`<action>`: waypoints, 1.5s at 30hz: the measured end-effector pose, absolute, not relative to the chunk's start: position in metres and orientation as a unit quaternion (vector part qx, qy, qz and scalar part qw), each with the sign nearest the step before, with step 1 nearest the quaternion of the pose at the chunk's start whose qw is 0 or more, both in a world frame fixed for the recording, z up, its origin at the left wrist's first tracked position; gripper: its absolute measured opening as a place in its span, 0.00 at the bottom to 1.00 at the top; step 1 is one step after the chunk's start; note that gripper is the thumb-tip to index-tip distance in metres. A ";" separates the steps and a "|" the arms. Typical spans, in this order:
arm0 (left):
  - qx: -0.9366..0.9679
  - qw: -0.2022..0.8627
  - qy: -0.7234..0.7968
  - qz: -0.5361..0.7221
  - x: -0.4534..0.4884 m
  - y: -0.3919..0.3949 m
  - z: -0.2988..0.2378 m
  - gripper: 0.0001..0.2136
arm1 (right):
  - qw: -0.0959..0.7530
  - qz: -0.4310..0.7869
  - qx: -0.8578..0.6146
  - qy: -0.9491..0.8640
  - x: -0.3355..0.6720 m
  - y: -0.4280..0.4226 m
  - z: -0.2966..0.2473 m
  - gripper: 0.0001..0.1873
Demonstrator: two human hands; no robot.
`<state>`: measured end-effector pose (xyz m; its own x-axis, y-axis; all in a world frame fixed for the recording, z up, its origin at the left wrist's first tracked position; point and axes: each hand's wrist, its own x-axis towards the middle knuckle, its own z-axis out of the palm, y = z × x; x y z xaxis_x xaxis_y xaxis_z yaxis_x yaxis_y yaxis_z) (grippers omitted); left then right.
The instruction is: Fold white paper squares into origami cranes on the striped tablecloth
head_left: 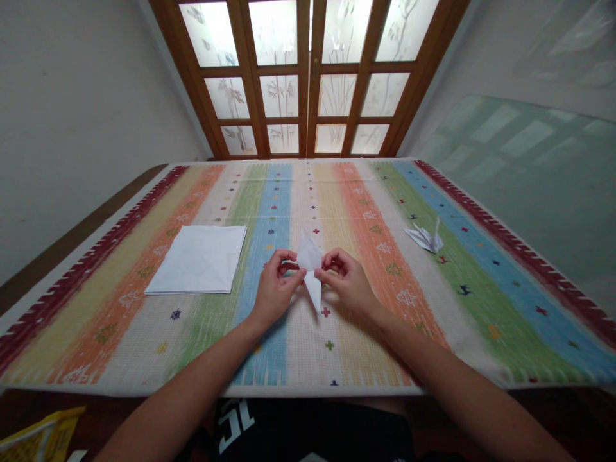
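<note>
Left hand (pixel 276 285) and right hand (pixel 350 282) are pinching a pointed white folded paper (pixel 310 255), frame centre, over the multicolour-striped, cloth-covered surface (pixel 308 356); brown wooden glass-paned doors (pixel 302 96) are standing upper centre.

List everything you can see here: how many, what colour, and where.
tablecloth: 1, multicoloured stripes, across the middle
folded paper: 1, white, centre, above the tablecloth
paper stack: 1, white, left on the tablecloth
paper crane: 1, white, right on the tablecloth
doors: 2, brown with pale panes, far side
walls: 2, grey, left and right
glossy panel: 1, pale green, right
unclear item: 1, yellow, bottom left
clothing: black, white lettering, bottom centre
left hand: 1, pinching folded paper
right hand: 1, pinching folded paper
</note>
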<state>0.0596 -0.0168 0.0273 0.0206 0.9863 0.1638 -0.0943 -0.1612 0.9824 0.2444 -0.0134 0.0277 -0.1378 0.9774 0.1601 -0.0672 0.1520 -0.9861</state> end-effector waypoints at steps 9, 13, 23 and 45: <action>0.588 0.412 0.468 0.515 0.052 -0.013 0.029 0.05 | 0.445 0.566 -0.406 -0.563 0.243 -0.016 0.028 0.23; 0.576 0.397 0.485 0.524 0.048 -0.010 0.028 0.07 | 0.410 0.633 -0.382 -0.534 0.241 -0.019 0.028 0.27; 0.548 0.428 0.486 0.529 0.046 -0.008 0.027 0.09 | 0.365 0.663 -0.387 -0.527 0.238 -0.022 0.023 0.30; 0.570 0.445 0.463 0.514 0.048 -0.012 0.036 0.15 | 0.395 0.562 -0.395 -0.610 0.242 -0.020 0.026 0.13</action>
